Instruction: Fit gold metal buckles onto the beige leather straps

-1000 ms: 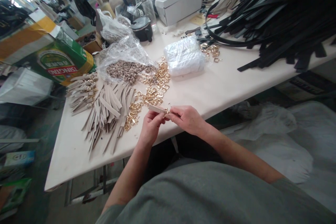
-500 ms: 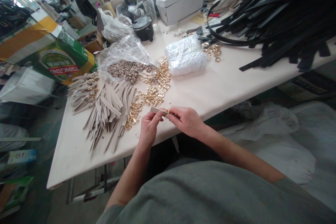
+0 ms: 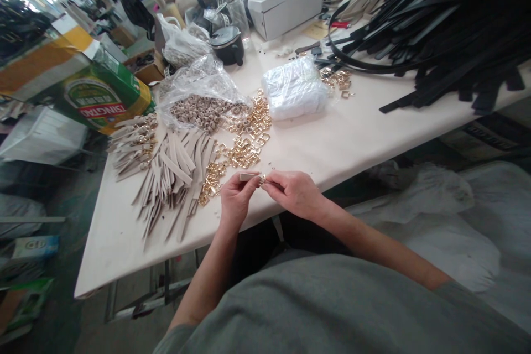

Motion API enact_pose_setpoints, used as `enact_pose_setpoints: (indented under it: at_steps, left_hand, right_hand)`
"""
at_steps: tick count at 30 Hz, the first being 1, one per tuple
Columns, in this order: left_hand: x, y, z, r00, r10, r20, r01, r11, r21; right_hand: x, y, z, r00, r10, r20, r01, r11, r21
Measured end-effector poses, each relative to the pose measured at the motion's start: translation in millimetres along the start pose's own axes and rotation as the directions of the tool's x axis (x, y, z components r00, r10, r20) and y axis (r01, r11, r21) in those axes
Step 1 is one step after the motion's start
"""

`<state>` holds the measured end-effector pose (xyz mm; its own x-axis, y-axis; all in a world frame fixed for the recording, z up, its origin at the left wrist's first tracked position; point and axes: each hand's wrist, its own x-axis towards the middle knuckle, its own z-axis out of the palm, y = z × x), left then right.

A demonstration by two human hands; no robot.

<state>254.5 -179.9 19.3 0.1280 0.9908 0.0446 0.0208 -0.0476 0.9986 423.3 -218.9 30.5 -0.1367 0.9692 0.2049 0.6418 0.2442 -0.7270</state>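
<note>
Close to the table's front edge, my left hand [image 3: 234,197] pinches a short beige strap [image 3: 248,177] between thumb and fingers. My right hand [image 3: 295,192] is closed at the strap's other end, its fingertips meeting those of the left. A small gold buckle [image 3: 262,179] shows at the fingertips, mostly covered by them. Left of my hands lie loose gold buckles [image 3: 240,152] and a fanned pile of beige straps [image 3: 176,168]. Behind these, a clear plastic bag spills small beige strap loops [image 3: 199,113]. Straps with buckles on them [image 3: 133,141] are heaped farther left.
A clear-wrapped white packet [image 3: 293,88] lies beyond my hands. Black straps [image 3: 435,27] are piled at the right. A white box [image 3: 288,3], a dark lidded mug [image 3: 227,45] and a glass bottle [image 3: 237,5] stand at the back. A green carton [image 3: 103,88] sits left.
The strap between my hands has turned slightly, showing more of its flat face. My fingertips have closed over the buckle, which shows less than before. The things on the table have stayed put.
</note>
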Motion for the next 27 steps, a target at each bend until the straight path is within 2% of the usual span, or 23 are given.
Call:
enact_pose_setpoints:
  at_steps: [3, 5, 7, 11, 17, 21, 24, 27]
  left_hand:
    - [-1, 1, 1.3, 0.993, 0.112, -0.021, -0.107, 0.98, 0.167]
    - [-2, 2, 1.2, 0.989, 0.147, -0.025, -0.137, 0.965, 0.225]
    - [-2, 2, 0.0, 0.997, 0.083, -0.001, -0.082, 0.985, 0.149]
    - [-2, -1, -3.1, 0.99, -0.062, 0.129, 0.073, 0.994, -0.085]
    - [-3, -5, 1.6, 0.991, -0.075, 0.112, 0.093, 0.983, -0.16]
    - [-4, -5, 6.5, 0.988, -0.072, 0.138, 0.102, 0.971, -0.216]
    - [-5, -8, 6.7, 0.996, -0.033, 0.084, 0.045, 0.988, -0.15]
    - [-10, -9, 4.6, 0.995, 0.098, -0.014, -0.097, 0.994, 0.054]
  right_hand:
    - [1, 1, 0, 1.0, 0.025, 0.005, -0.025, 1.0, -0.017]
    - [1, 2, 0, 0.999, 0.042, 0.004, -0.042, 0.999, 0.013]
    - [1, 4, -1, 0.999, 0.045, 0.012, -0.046, 0.992, 0.115]
    - [0, 5, -3, 0.998, 0.035, 0.046, -0.048, 0.944, 0.326]
    - [-1, 6, -4, 0.996, -0.037, 0.08, 0.004, 0.927, 0.376]
    - [-2, 6, -6, 0.993, -0.083, 0.085, 0.046, 0.928, 0.371]
    - [-1, 6, -5, 0.995, -0.066, 0.068, 0.042, 0.951, 0.307]
    - [0, 6, -3, 1.0, -0.005, 0.024, 0.0, 0.975, 0.223]
